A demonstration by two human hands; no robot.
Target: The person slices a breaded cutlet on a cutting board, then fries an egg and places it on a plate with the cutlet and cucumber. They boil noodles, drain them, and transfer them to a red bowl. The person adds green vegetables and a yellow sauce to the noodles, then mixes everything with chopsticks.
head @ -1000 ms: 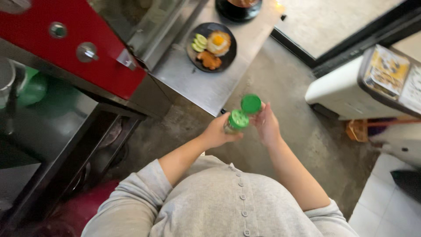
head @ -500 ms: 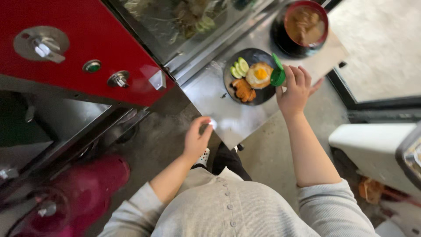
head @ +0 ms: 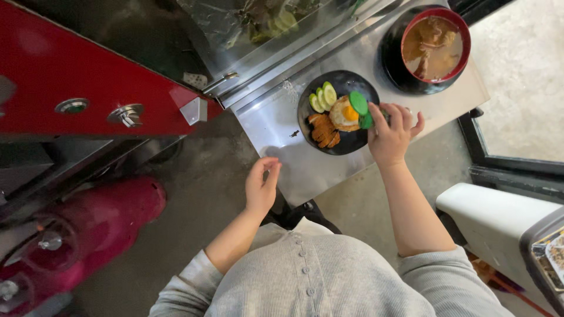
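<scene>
My right hand [head: 392, 134] holds a small green-capped shaker [head: 359, 107], tilted over a black plate [head: 305, 111] on a steel counter [head: 276, 117]. The plate carries a fried egg [head: 344, 113], cucumber slices [head: 322, 96] and browned fried pieces [head: 324, 130]. My left hand [head: 262, 183] hovers near the counter's front edge with fingers loosely curled and nothing in it.
A red and black bowl of brown soup [head: 433, 42] stands on the counter to the right of the plate. A red cabinet with metal knobs [head: 126, 114] is at left, a dark red gas cylinder [head: 88, 220] on the floor below it, a white box [head: 499, 229] at right.
My right hand carried the green shaker from in front of my chest up to the plate. My left hand let go of it and dropped toward the counter edge.
</scene>
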